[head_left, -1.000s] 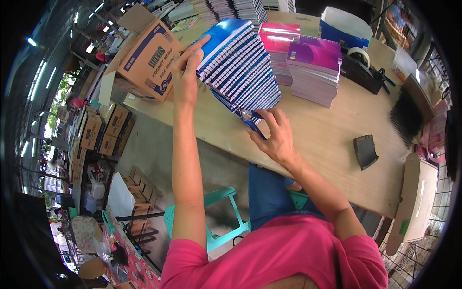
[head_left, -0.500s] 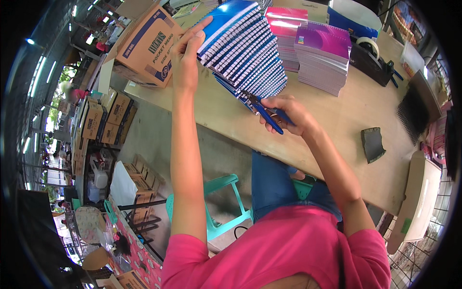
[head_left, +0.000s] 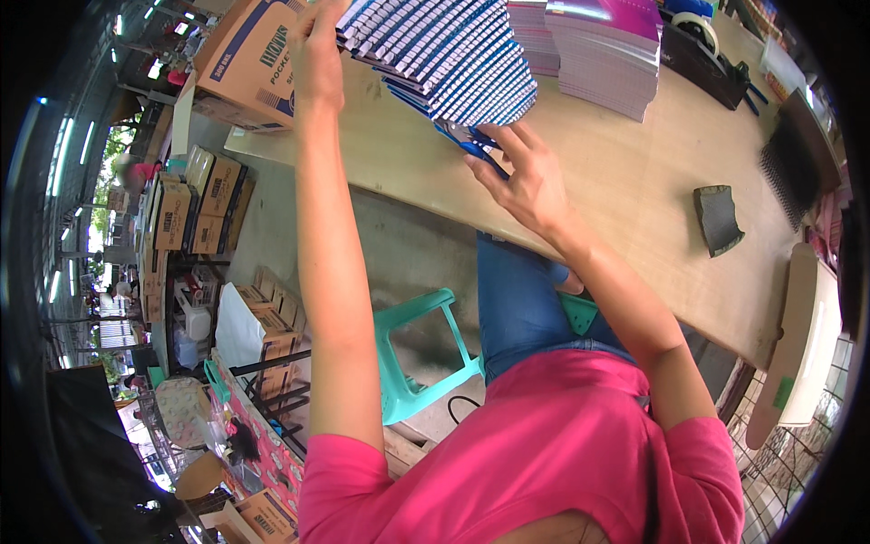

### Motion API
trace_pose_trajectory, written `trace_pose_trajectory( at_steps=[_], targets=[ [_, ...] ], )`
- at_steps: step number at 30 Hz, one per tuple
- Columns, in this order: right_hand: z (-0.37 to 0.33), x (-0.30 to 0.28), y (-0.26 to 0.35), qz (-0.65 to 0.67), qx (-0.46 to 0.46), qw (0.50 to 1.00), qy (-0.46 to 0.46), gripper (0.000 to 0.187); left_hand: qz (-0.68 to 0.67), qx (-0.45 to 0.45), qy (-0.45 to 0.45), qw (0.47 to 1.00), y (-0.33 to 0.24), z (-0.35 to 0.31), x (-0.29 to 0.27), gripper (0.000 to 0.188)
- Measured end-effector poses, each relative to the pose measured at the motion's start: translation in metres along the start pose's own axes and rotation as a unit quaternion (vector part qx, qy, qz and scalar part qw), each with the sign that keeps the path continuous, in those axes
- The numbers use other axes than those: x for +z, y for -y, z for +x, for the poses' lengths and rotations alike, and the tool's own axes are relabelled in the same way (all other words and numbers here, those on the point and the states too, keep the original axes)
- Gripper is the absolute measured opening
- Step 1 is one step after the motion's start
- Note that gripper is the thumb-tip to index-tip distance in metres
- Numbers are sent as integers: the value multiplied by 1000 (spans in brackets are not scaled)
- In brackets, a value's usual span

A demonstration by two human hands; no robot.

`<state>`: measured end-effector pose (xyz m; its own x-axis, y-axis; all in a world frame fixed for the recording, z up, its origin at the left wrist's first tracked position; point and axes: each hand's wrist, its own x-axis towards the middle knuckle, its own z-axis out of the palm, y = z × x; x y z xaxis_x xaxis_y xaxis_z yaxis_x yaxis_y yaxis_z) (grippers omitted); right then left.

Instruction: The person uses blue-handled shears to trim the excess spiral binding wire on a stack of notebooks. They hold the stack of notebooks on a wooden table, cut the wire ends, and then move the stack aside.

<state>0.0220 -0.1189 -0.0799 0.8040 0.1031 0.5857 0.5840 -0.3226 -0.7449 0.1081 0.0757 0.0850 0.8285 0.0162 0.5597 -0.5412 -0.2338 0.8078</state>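
Note:
A leaning stack of blue-covered spiral notebooks (head_left: 453, 63) stands on the table at the top, its white wire bindings turned toward me. My left hand (head_left: 317, 59) is at the stack's upper left edge, thumb and fingers bent on the notebooks; the fingertips are partly cut off by the frame's top. Blue-handled pliers (head_left: 475, 146) are at the stack's lower corner, by the binding ends. Around the handles is my right hand (head_left: 530, 177), with thumb and fingers on either side. The pliers' jaws are hard to make out against the notebooks.
Purple-covered notebooks (head_left: 605, 63) are piled right of the blue stack. A black tape dispenser (head_left: 702, 68) sits farther right, and a dark curved piece (head_left: 719, 220) lies on the table (head_left: 625, 208). A cardboard carton (head_left: 249, 63) stands left; a green plastic stool (head_left: 421, 354) is below the table.
The view has shifted, so the table, stack and both hands sit higher in the picture. My right hand's fingers look more spread around the pliers, and less of the handles shows.

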Motion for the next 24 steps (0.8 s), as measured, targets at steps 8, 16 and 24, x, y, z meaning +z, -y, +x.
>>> trace_pose_trajectory(
  at_steps=[8, 16, 24],
  targets=[
    [-3, -15, 7, 45, 76, 995, 46, 38, -11, -30, 28, 999, 0, -1, -7, 51],
    [-9, -3, -12, -58, -22, 998, -24, 45, -22, -33, 18, 999, -5, -2, 0, 48],
    [23, -21, -9, 439, 440, 756, 207, 27, -22, -31, -8, 999, -1, -3, -3, 48]
  ],
)
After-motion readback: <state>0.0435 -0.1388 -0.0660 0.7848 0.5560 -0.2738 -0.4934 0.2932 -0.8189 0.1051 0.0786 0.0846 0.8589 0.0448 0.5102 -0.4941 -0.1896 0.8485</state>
